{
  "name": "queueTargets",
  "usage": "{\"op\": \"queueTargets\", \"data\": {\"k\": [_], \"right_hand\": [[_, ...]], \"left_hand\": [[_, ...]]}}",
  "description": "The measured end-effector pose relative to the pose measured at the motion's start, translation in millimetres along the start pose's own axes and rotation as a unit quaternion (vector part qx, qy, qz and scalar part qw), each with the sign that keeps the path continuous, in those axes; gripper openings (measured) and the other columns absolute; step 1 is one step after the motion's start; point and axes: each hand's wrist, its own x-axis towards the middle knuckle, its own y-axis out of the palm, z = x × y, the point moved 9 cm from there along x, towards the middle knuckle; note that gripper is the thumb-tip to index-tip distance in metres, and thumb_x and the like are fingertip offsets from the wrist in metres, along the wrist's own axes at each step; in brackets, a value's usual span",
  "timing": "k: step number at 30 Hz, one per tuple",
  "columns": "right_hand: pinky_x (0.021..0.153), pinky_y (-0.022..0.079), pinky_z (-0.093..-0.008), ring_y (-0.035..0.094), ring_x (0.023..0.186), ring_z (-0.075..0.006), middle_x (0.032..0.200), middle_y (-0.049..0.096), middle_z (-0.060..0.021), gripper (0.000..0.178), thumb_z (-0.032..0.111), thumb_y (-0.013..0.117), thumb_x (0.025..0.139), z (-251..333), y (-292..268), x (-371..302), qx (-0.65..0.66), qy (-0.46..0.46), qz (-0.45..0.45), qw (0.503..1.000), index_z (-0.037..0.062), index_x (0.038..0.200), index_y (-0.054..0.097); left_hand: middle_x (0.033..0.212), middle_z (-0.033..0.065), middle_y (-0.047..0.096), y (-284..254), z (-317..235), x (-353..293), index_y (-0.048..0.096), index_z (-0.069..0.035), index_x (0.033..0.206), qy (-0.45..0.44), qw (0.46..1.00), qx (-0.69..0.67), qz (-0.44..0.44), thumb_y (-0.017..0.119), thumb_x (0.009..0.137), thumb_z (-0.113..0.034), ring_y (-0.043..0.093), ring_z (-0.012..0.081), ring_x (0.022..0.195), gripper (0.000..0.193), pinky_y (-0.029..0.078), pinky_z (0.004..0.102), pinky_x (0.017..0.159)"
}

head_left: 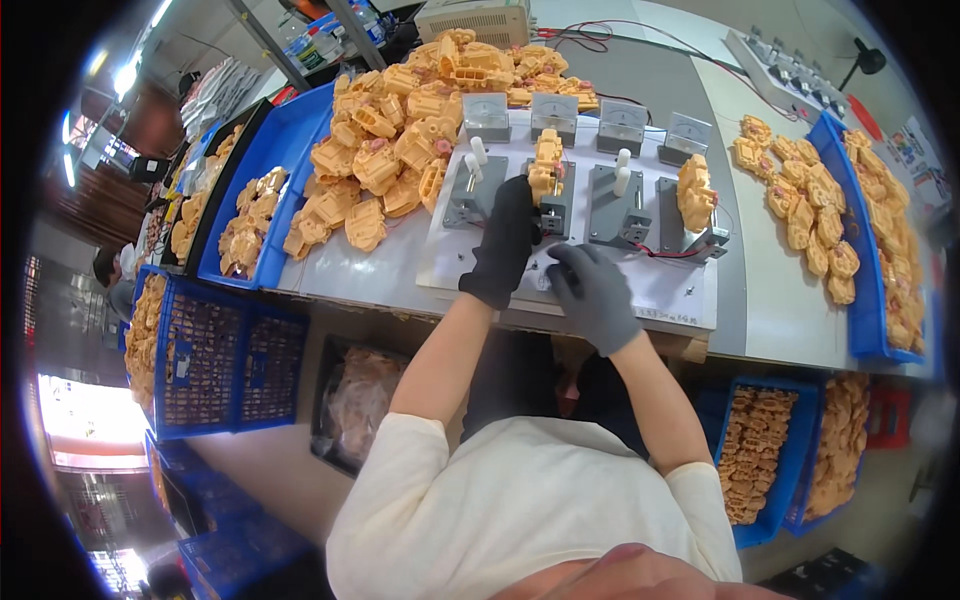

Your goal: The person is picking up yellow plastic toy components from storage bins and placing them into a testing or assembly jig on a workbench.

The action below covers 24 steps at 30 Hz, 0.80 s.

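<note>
My left hand (pixel 507 238), in a black glove, is at the second grey test fixture (pixel 556 212). Its fingers are closed together against the left side of a yellow plastic housing (pixel 547 165) standing in that fixture; the dark glove hides part of the contact. Lower and to the right, my right hand (pixel 596 292) in a grey glove hovers over the white board (pixel 470 268), fingers bent and apart, with nothing visible in them. Another yellow housing (pixel 696 195) sits on the rightmost fixture. The first fixture (pixel 467 200) and third fixture (pixel 614 210) show white-handled clamps and no housing.
Several panel meters (pixel 553 115) line the board's back. Beyond it, yellow housings form a large heap (pixel 385 140), with a blue tray (pixel 300 150) to its left. On the right are loose housings (pixel 800 205) and a filled blue bin (pixel 850 250). Blue crates (pixel 205 345) stand below the table.
</note>
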Motion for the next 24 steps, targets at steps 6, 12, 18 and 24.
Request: {"op": "queueTargets", "data": {"k": [6,12,18,24], "right_hand": [[0.073,0.051,-0.0431,0.062,0.084,-0.0349,0.099,0.061,-0.0101,0.028,0.027,0.065,0.080,-2.9,24.6,4.4,-0.113,0.012,0.050,0.992,0.0145,0.105,0.061],[0.072,0.051,-0.0421,0.062,0.082,-0.0330,0.097,0.062,-0.0082,0.025,0.025,0.065,0.079,-6.1,21.6,3.3,-0.102,0.012,0.033,0.994,0.0134,0.101,0.062],[0.071,0.051,-0.0398,0.062,0.080,-0.0317,0.094,0.063,-0.0072,0.023,0.022,0.066,0.079,-5.9,16.0,0.8,-0.071,-0.005,0.006,0.997,0.0125,0.099,0.062],[0.065,0.051,-0.0398,0.062,0.079,-0.0298,0.091,0.061,-0.0076,0.022,0.016,0.066,0.078,-1.8,-0.7,-11.2,-0.014,-0.071,-0.045,0.996,0.0118,0.098,0.060]], "left_hand": [[0.089,0.0029,0.060,17.6,-9.8,9.0,0.051,-0.012,0.115,-0.117,0.978,-0.124,0.117,0.044,0.096,-0.029,0.054,0.0072,0.070,0.027,0.041,0.0192,0.054],[0.082,0.0046,0.063,17.0,-4.5,9.0,0.050,-0.012,0.128,-0.056,0.986,-0.110,0.115,0.040,0.093,-0.054,0.048,0.0085,0.054,0.056,0.035,0.0228,0.049],[0.096,0.0068,0.057,-1.7,-62.7,-30.2,0.051,-0.005,0.122,0.298,0.912,0.280,-0.024,0.051,0.094,-0.020,0.052,0.0117,0.070,0.031,0.043,0.0255,0.063],[0.098,0.0122,0.055,41.6,-64.1,-88.2,0.052,0.002,0.110,0.297,0.945,0.122,0.068,0.050,0.088,0.003,0.057,0.0205,0.086,0.022,0.046,0.0299,0.077]]}}
